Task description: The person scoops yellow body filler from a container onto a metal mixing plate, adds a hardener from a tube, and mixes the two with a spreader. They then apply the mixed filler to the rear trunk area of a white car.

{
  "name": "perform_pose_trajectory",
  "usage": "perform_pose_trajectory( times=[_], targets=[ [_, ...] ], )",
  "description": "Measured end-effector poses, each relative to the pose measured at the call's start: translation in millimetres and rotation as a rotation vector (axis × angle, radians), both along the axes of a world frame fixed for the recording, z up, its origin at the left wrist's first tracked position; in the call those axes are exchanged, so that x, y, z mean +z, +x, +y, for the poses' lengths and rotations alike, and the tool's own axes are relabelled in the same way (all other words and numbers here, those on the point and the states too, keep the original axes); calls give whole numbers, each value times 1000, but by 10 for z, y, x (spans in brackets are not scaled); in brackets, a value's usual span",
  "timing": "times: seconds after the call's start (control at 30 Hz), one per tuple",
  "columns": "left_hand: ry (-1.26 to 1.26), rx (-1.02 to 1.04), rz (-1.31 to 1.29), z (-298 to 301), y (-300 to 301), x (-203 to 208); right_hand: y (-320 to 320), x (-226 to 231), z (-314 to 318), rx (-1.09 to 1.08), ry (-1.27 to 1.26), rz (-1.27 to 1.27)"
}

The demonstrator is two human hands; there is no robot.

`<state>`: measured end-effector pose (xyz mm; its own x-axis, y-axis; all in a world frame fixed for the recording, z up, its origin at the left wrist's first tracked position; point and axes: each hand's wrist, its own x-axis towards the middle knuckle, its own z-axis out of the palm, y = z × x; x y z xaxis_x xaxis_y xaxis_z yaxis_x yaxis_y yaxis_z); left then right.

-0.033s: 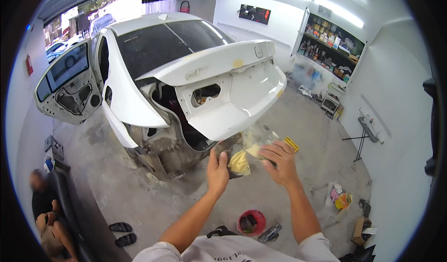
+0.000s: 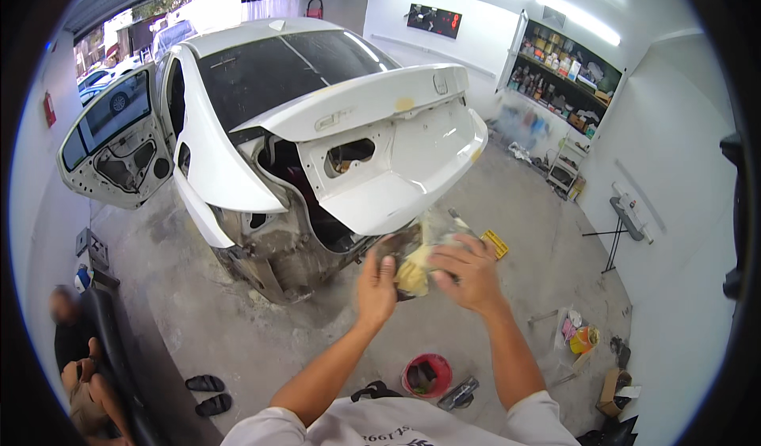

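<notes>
Pale yellow putty [image 2: 412, 275] lies in a folded lump on a thin, dark flat board between my hands. My left hand [image 2: 376, 286] grips the board's left edge, thumb on top. From the right, my right hand [image 2: 469, 273] reaches over the putty with its fingers bent round a flat spreader, mostly hidden and blurred. Just ahead of both hands is the rear of a white car [image 2: 333, 137], its trunk lid [image 2: 365, 105] partly raised and its bumper off. Dull yellow patches mark the lid.
A red bucket [image 2: 427, 376] with dark blocks stands near my feet. A yellow box [image 2: 495, 244] lies on the floor. At left, an open car door [image 2: 119, 149] juts out and a person [image 2: 75, 351] sits on a black bench. Shelves [image 2: 567, 69] hold cans at the back right.
My right hand has moved left and slightly down, closer to my left hand. The left hand has shifted a little right. The putty's outline has changed on the board.
</notes>
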<state>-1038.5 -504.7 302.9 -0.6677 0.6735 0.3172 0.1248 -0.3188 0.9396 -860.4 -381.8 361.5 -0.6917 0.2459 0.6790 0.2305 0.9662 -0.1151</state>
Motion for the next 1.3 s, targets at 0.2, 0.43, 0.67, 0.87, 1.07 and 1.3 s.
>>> perform_pose_trajectory(
  times=[0.2, 0.43, 0.67, 0.87, 1.07, 1.3],
  targets=[
    [-35, 133, 190, -224, -99, 170, -163, -491, -307, 182, 64, -281],
    [135, 268, -269, -261, -517, 100, 41, -933, -178, 454, -817, 517],
    [218, 91, -833, -188, 452, -319, -183, -1256, -534, 588, -1343, 792],
    [390, 55, -811, -159, 239, -161, 283, -1192, -143, 83, -1017, -65],
    [278, 69, -763, 21, 540, -194, -29, -1025, -321, 734, -1442, 651],
    [284, 89, -973, 144, 502, -113, 535, -771, -33, 182, -541, -86]
  ],
)
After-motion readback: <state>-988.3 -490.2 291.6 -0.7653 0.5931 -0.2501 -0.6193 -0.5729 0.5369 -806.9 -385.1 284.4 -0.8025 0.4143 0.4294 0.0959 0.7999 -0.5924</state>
